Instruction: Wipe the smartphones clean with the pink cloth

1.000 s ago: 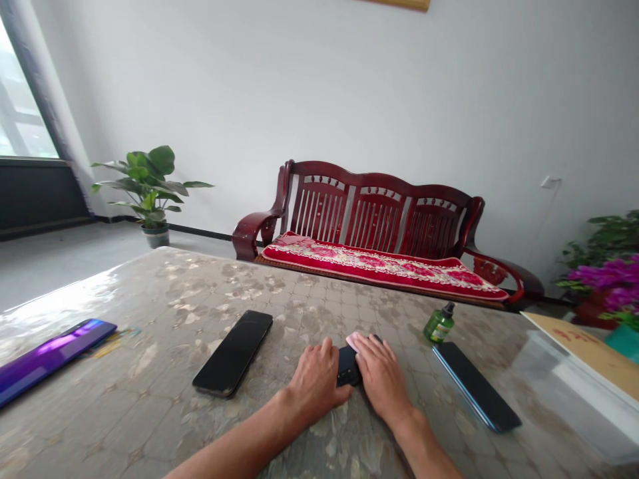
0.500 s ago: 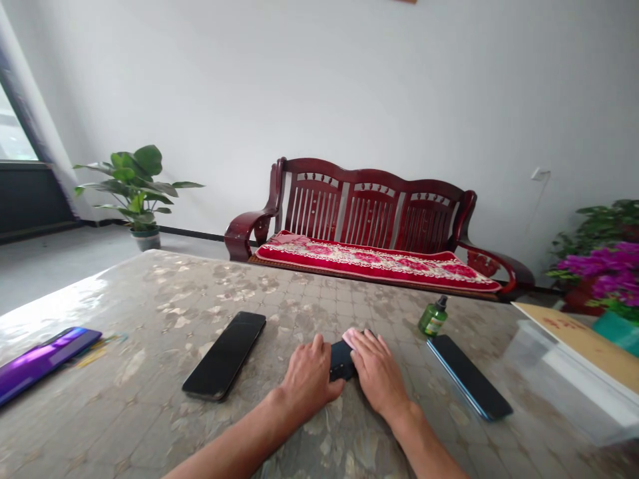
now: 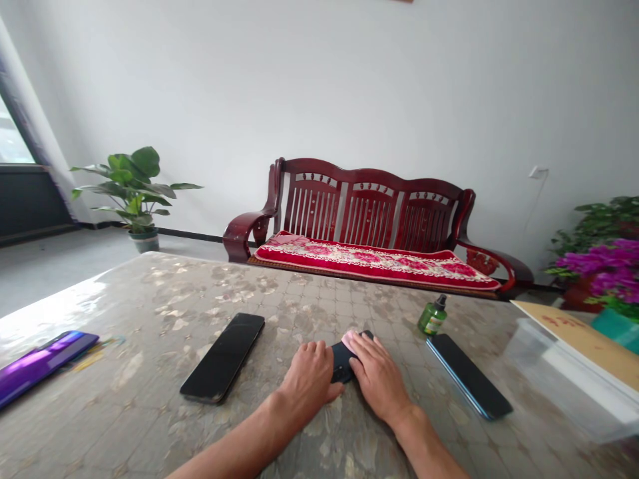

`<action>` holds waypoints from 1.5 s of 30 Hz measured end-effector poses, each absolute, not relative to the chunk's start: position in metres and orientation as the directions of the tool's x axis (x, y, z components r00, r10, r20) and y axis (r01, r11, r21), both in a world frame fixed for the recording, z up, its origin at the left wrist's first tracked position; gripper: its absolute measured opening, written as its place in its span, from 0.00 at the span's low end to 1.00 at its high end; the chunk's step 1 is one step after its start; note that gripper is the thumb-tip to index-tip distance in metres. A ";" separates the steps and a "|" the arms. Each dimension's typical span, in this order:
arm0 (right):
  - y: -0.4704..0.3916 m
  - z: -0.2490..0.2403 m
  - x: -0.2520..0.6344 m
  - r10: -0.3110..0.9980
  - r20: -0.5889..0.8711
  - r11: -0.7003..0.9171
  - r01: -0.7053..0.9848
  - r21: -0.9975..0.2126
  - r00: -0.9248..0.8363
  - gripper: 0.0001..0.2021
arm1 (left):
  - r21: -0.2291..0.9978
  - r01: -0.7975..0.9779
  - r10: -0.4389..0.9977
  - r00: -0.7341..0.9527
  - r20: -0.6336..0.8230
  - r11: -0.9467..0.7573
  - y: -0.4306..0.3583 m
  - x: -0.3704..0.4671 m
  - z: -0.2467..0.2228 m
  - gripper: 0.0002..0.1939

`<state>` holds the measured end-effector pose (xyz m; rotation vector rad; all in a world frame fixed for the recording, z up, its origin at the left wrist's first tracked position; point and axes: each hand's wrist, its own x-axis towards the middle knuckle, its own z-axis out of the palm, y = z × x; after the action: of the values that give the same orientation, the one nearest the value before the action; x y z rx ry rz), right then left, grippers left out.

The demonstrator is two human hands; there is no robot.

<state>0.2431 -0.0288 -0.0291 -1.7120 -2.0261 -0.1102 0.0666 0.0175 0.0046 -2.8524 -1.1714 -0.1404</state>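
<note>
A left hand point(image 3: 308, 370) clasps a phone point(image 3: 342, 360) by its edge; the right hand point(image 3: 380, 377) partly covers a cloth point(image 3: 349, 339), grip hidden. Steady holding and even pressure should serve best.

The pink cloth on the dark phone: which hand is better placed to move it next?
Probably the right hand: it lies over part of the pink cloth. The left hand holds the left end of the dark phone, apart from the cloth.
</note>
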 end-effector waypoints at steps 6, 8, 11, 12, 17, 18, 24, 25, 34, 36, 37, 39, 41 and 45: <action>-0.024 -0.030 0.247 0.884 0.467 0.186 0.937 -0.295 -0.028 0.19 | -0.046 0.683 0.677 0.729 0.096 -0.729 0.014 0.068 0.004 0.16; -0.026 -0.027 0.243 0.863 0.500 0.252 0.920 -0.301 -0.072 0.19 | -0.043 0.671 0.665 0.740 0.101 -0.740 0.015 0.067 0.006 0.14; -0.031 -0.020 0.234 0.803 0.565 0.400 0.875 -0.272 -0.191 0.19 | -0.034 0.649 0.643 0.758 0.113 -0.760 0.020 0.065 0.008 0.11; -0.032 -0.018 0.232 0.780 0.585 0.435 0.863 -0.255 -0.221 0.20 | -0.031 0.644 0.637 0.762 0.116 -0.765 0.023 0.064 0.009 0.12; -0.026 -0.017 0.239 0.727 0.658 0.414 0.891 -0.188 -0.199 0.21 | -0.002 0.635 0.630 0.767 0.124 -0.772 0.034 0.058 0.012 0.15; -0.023 -0.018 0.244 0.719 0.675 0.379 0.907 -0.185 -0.163 0.20 | 0.006 0.636 0.632 0.765 0.124 -0.772 0.036 0.057 0.012 0.15; -0.022 -0.017 0.248 0.691 0.720 0.273 0.947 -0.167 -0.072 0.20 | 0.035 0.639 0.637 0.758 0.139 -0.768 0.036 0.053 0.013 0.17; -0.024 -0.015 0.243 0.693 0.713 0.306 0.940 -0.151 -0.110 0.21 | 0.037 0.634 0.632 0.762 0.142 -0.772 0.036 0.053 0.012 0.17; -0.016 -0.016 0.252 0.698 0.713 0.249 0.955 -0.162 -0.061 0.20 | 0.057 0.635 0.635 0.756 0.161 -0.770 0.042 0.051 0.004 0.16; -0.014 -0.019 0.256 0.687 0.725 0.230 0.958 -0.172 -0.034 0.19 | 0.064 0.636 0.636 0.754 0.166 -0.769 0.044 0.051 0.001 0.16; -0.015 -0.019 0.256 0.683 0.729 0.239 0.957 -0.167 -0.044 0.19 | 0.068 0.636 0.637 0.752 0.168 -0.769 0.044 0.050 0.000 0.15; -0.017 -0.019 0.252 0.683 0.725 0.278 0.950 -0.145 -0.089 0.20 | 0.077 0.633 0.635 0.752 0.174 -0.770 0.045 0.049 -0.001 0.14; -0.019 -0.018 0.246 0.686 0.716 0.316 0.940 -0.132 -0.130 0.20 | 0.086 0.628 0.632 0.753 0.182 -0.774 0.045 0.048 -0.002 0.13; -0.019 -0.018 0.241 0.691 0.710 0.332 0.932 -0.143 -0.137 0.20 | 0.104 0.618 0.625 0.755 0.200 -0.780 0.045 0.046 -0.003 0.11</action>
<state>0.2406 -0.0192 -0.0181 -1.4269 -1.8976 -0.4389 0.0460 0.0449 -0.0033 -2.9722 -1.0521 -0.3564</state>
